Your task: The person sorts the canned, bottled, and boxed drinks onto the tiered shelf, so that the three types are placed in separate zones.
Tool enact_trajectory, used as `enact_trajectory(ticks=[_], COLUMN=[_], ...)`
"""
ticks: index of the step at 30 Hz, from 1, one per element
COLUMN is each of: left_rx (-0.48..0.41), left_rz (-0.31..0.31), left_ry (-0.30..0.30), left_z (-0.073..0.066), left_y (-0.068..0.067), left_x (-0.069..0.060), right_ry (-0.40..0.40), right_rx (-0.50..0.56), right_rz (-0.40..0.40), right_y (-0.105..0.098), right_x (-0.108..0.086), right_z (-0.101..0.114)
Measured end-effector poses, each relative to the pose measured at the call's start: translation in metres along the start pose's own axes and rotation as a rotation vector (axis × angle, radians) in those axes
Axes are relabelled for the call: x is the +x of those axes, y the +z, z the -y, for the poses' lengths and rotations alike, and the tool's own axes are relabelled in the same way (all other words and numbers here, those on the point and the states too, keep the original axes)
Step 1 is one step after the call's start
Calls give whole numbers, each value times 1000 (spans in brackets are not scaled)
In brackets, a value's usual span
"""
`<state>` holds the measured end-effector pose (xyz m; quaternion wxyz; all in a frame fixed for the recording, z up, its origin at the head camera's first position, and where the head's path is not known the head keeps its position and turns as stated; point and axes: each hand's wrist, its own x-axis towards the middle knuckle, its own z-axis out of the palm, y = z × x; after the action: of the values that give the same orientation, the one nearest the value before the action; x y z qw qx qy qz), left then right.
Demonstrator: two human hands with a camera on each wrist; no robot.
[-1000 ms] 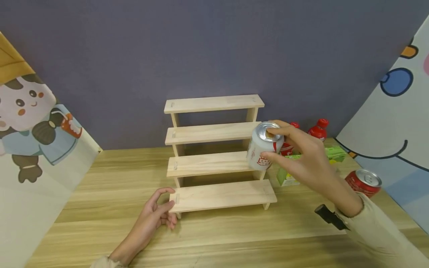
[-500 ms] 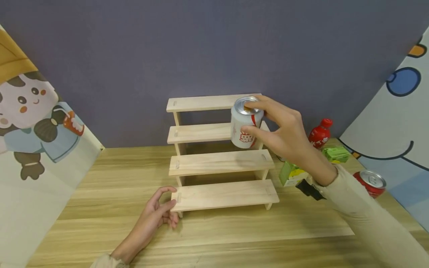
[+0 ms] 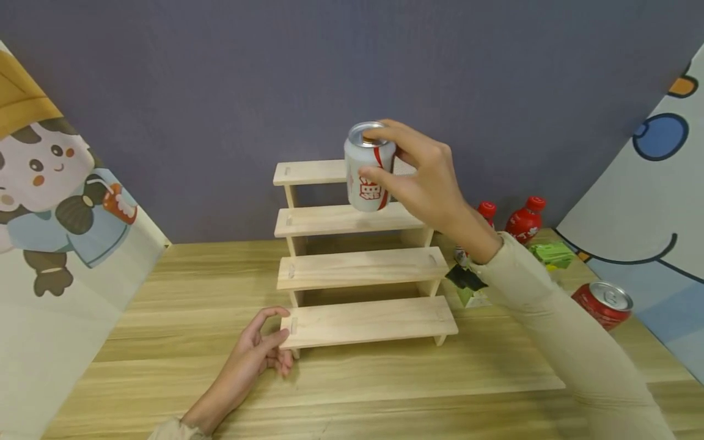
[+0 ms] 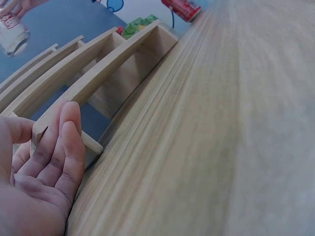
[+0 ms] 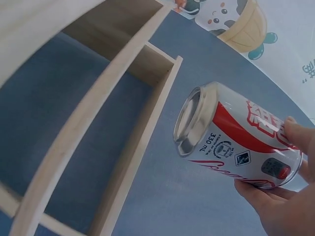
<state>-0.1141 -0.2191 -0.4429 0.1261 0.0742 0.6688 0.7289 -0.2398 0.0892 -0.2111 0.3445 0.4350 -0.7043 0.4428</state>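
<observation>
My right hand (image 3: 426,174) grips a white soda can (image 3: 362,183) with red print by its upper part, thumb on the side and a finger over the lid. The can is upright, raised in front of the upper boards of a stepped wooden shelf (image 3: 363,269). In the right wrist view the can's (image 5: 241,137) bottom rim is apart from the boards. At the near left, my left hand (image 3: 255,345) holds the end of the lowest board, thumb on top. The left wrist view shows the fingers (image 4: 71,142) curled at the board's underside.
Right of the shelf stand a red soda can (image 3: 602,304), red-capped bottles (image 3: 526,221) and green cartons (image 3: 552,253), partly hidden by the right arm. A grey wall (image 3: 220,122) rises behind the wooden table (image 3: 181,318). Cartoon-printed panels (image 3: 49,159) flank both sides.
My right hand has carried the white can up and to the left, from beside the second-lowest board to the upper boards. The left hand has stayed at the lowest board.
</observation>
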Motion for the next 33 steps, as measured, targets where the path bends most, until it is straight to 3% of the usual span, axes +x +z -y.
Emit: enact_trajectory(ticks=[11,19,33], left_rx=[0,13,0], left_rz=[-2,8,1], left_ry=[-11,19,8], left_z=[1,-3,1], left_y=[0,-2,-1], left_x=[0,4,1], right_ry=[30,150,306], right_rx=[83,61,-14], right_rz=[-11,13,23], right_y=[25,44,71], right_x=[38,63,71], right_z=[-15,-24,-49])
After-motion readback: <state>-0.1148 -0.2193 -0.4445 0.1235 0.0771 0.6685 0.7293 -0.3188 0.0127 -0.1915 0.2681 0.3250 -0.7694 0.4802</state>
